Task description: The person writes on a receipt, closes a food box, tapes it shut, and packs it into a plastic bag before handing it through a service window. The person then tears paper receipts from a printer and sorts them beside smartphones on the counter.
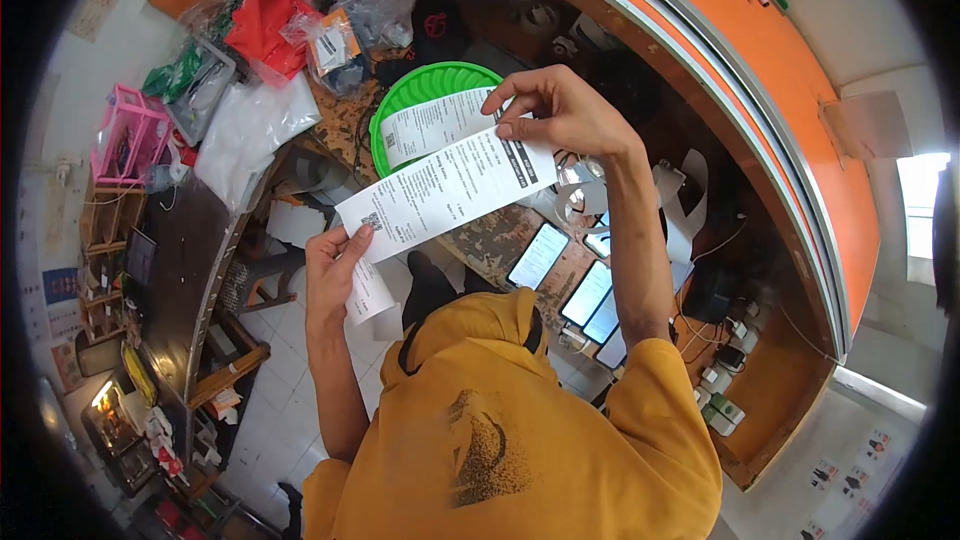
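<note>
A long printed receipt (450,185) is stretched between my two hands, tilted up to the right. My left hand (335,265) pinches its lower left end, near a QR code, and a curled tail of paper (368,292) hangs below that hand. My right hand (565,115) grips the upper right end between thumb and fingers, by a black printed band. Behind the receipt, another printed slip (435,122) shows against a round green plastic basket (390,100). Whether that slip is part of the same strip I cannot tell.
Several phones with lit screens, one a phone (538,255) beside the basket, lie on the worn table. Cables and chargers (722,410) sit at the right. Plastic bags (255,130) and a red bag (268,25) pile up at the left. An orange counter (780,90) curves along the right.
</note>
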Action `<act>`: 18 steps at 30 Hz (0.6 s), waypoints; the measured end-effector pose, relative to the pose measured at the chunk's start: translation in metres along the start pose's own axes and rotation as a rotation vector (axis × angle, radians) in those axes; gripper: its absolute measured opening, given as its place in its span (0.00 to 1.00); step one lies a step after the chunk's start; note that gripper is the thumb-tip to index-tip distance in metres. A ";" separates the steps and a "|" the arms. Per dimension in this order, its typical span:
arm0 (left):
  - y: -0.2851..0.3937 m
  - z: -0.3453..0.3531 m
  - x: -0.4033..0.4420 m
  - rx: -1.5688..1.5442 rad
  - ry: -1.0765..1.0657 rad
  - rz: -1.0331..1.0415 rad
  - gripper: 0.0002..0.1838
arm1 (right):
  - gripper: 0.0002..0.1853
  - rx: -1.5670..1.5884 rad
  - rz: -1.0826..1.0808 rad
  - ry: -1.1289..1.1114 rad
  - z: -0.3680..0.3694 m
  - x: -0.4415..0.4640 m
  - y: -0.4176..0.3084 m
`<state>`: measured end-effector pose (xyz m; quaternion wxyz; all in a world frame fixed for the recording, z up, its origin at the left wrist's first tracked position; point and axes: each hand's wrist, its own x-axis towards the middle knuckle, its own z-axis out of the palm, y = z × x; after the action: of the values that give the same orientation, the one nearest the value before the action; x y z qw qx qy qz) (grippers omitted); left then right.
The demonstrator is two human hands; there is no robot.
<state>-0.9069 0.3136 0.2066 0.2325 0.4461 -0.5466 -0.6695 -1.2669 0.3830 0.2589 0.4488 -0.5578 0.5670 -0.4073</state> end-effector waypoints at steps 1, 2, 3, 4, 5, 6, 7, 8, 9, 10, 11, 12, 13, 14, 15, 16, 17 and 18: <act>0.002 0.001 -0.001 -0.010 0.008 -0.007 0.14 | 0.15 0.006 -0.012 -0.004 0.000 0.001 0.003; 0.003 0.002 -0.001 -0.020 0.016 -0.014 0.14 | 0.15 0.011 -0.025 -0.008 0.000 0.001 0.006; 0.001 0.001 -0.001 -0.010 0.017 -0.013 0.14 | 0.15 0.016 -0.039 -0.013 0.001 0.002 0.010; -0.002 -0.002 0.000 -0.001 0.017 -0.011 0.14 | 0.14 0.026 -0.050 -0.014 0.001 0.001 0.011; -0.005 -0.003 0.001 0.007 0.019 -0.008 0.14 | 0.14 0.035 -0.062 -0.017 0.001 0.002 0.013; -0.005 -0.003 0.001 0.006 0.021 -0.002 0.14 | 0.13 0.045 -0.075 -0.021 0.001 0.002 0.013; -0.005 -0.003 0.000 0.006 0.022 0.004 0.15 | 0.13 0.042 -0.066 -0.019 0.002 0.002 0.011; -0.005 -0.003 0.000 0.005 0.025 0.010 0.15 | 0.13 0.038 -0.057 -0.017 0.002 0.001 0.008; -0.005 -0.003 0.000 0.004 0.025 0.020 0.15 | 0.13 0.034 -0.048 -0.015 0.002 0.001 0.006; -0.005 -0.003 -0.001 0.002 0.026 0.030 0.15 | 0.13 0.039 -0.054 -0.013 0.002 0.001 0.007; -0.005 -0.002 -0.001 -0.001 0.027 0.040 0.15 | 0.13 0.044 -0.060 -0.012 0.003 0.001 0.008; -0.005 -0.002 -0.002 0.005 0.027 0.034 0.15 | 0.13 0.048 -0.066 -0.012 0.003 0.002 0.009; -0.004 -0.002 -0.003 0.011 0.028 0.027 0.15 | 0.13 0.020 -0.053 -0.011 0.003 0.001 0.008; -0.003 -0.002 -0.004 0.016 0.030 0.021 0.15 | 0.13 -0.009 -0.042 -0.012 0.003 -0.001 0.005; -0.002 -0.002 -0.006 0.084 0.016 0.045 0.14 | 0.13 -0.038 -0.032 -0.015 0.003 -0.001 0.003; -0.002 -0.002 -0.008 0.153 0.003 0.070 0.14 | 0.13 -0.059 -0.053 -0.035 0.003 -0.004 0.004; -0.002 -0.002 -0.012 0.224 -0.011 0.096 0.13 | 0.12 -0.079 -0.076 -0.052 0.003 -0.010 0.007; -0.003 -0.002 -0.017 0.232 -0.034 0.062 0.13 | 0.12 -0.100 -0.099 -0.068 0.004 -0.018 0.011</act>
<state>-0.8962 0.3275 0.2098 0.1908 0.4416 -0.6377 -0.6016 -1.2662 0.4020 0.2483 0.4187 -0.6205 0.5429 -0.3808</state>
